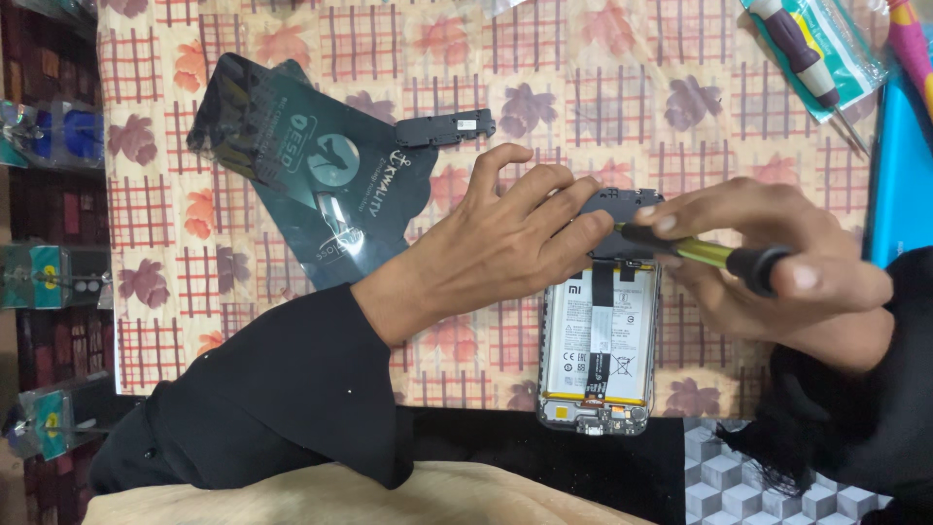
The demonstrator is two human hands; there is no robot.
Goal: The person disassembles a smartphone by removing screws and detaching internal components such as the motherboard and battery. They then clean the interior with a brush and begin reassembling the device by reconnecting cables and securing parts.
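The left hand [505,248] pins down the opened phone [598,340], just under its fingertips; the right hand [768,267] grips a screwdriver [714,256]; beyond the left knuckles lie a dark pouch [311,175] and black cover piece [445,129]; fingers hide the screwdriver's tip.

cloth [680,58] open across the top middle, between the dark pouch [311,185] and the packaged screwdriver [812,53] in the top right corner. small black cover [445,128] lies just beside the pouch's right edge. left hand [496,248] and right hand [777,262] crowd the top of the open phone [595,340], a screwdriver [719,255] bridging them. bare cloth between left forearm and phone's left side. blue object [904,175] blocks the right edge. boxed items [53,277] line the left edge.
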